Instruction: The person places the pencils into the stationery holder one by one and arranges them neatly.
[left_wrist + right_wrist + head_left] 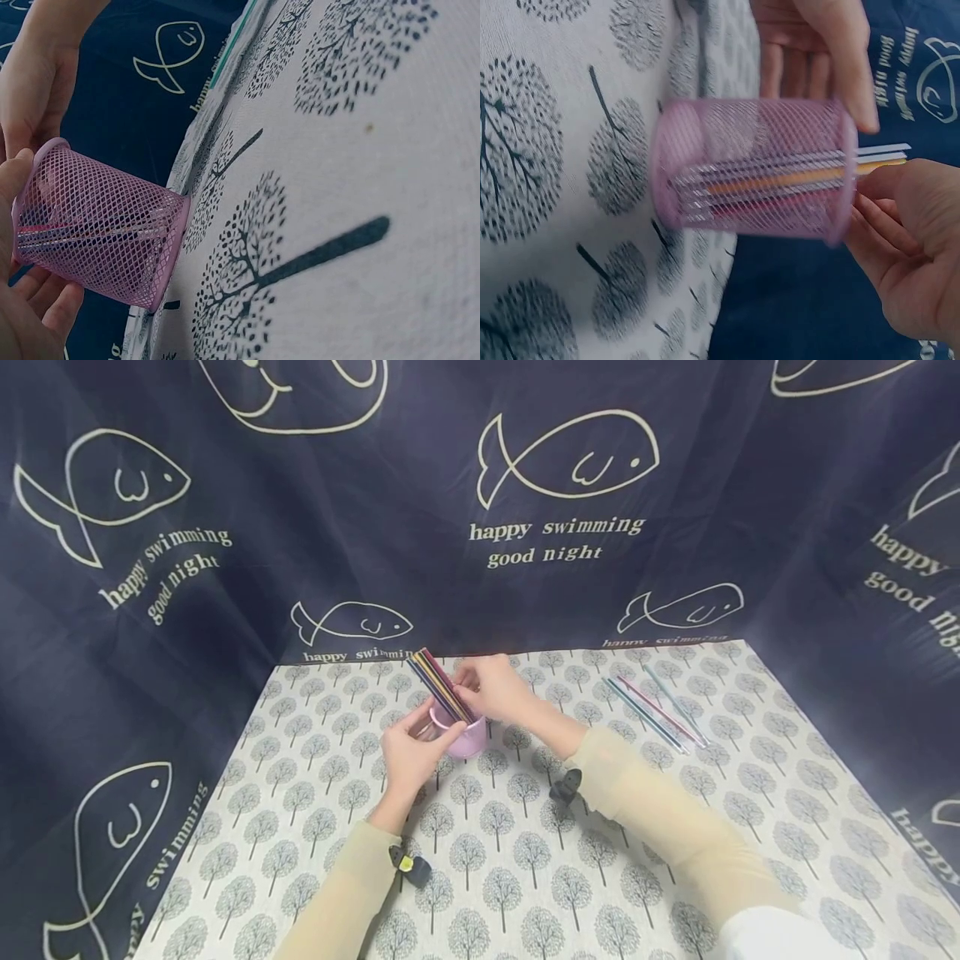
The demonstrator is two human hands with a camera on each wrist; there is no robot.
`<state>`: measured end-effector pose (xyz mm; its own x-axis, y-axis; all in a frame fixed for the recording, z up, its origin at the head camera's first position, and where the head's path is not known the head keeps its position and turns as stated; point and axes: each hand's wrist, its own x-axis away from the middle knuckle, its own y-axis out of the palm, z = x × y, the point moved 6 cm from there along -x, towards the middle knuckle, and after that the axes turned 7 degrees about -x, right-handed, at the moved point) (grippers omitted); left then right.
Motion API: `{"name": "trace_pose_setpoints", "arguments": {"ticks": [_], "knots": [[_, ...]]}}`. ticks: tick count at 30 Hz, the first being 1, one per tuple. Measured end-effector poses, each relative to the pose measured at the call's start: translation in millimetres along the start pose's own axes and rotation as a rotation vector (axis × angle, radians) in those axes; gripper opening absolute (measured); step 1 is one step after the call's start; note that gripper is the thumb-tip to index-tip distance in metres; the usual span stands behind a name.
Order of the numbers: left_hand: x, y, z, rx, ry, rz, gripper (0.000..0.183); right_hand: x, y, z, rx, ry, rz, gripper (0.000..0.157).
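Left hand (410,755) curls round the pink cup (469,744), right hand (493,687) pinches the sticks (439,685). Probably light and stiff, that cup, so I'd grip mid-wall.

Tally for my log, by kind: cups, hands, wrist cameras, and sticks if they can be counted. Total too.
Cup: 1
Hands: 2 (left hand, right hand)
Wrist cameras: 2
Sticks: no sure count; those in the cup overlap, and the loose ones are too thin to separate reliably
Total, without sticks: 5
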<state>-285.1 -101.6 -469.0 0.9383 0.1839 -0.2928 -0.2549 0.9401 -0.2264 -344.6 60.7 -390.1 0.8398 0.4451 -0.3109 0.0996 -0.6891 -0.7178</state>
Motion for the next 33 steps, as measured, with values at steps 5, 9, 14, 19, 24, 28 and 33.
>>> {"name": "trace_pose_setpoints", "arguments": {"ticks": [5, 9, 14, 19, 24, 28, 33], "knots": [[-1.1, 0.4, -1.0, -0.005, -0.03, 0.002, 0.071, 6.4, -35.1, 11.5, 0.019, 0.012, 0.073, 0.007], [-3.7, 0.0, -0.1, -0.001, -0.037, 0.006, 0.07, 14.7, -73.0, 30.0, 0.046, 0.075, 0.098, 0.012], [-8.5, 0.6, 1.9, -0.005, -0.027, 0.004, 0.07, 31.8, -125.4, 66.6, 0.112, 0.175, 0.142, 0.017], [-9.0, 0.4, 3.2, -0.008, -0.032, -0.002, 0.072, 61.2, -157.6, 109.3, 0.216, 0.238, 0.167, 0.017], [-6.1, -0.5, 1.4, -0.009, -0.045, -0.004, 0.072, 96.5, -158.1, 142.6, 0.307, 0.256, 0.096, 0.014], [-3.4, -1.0, 0.8, -0.004, -0.051, -0.01, 0.073, 121.2, -144.3, 165.2, 0.368, 0.304, -0.001, 0.011], [-1.1, -1.4, 1.9, -0.003, -0.041, -0.002, 0.073, 141.1, -130.9, 180.5, 0.357, 0.431, -0.079, 0.011]]}}
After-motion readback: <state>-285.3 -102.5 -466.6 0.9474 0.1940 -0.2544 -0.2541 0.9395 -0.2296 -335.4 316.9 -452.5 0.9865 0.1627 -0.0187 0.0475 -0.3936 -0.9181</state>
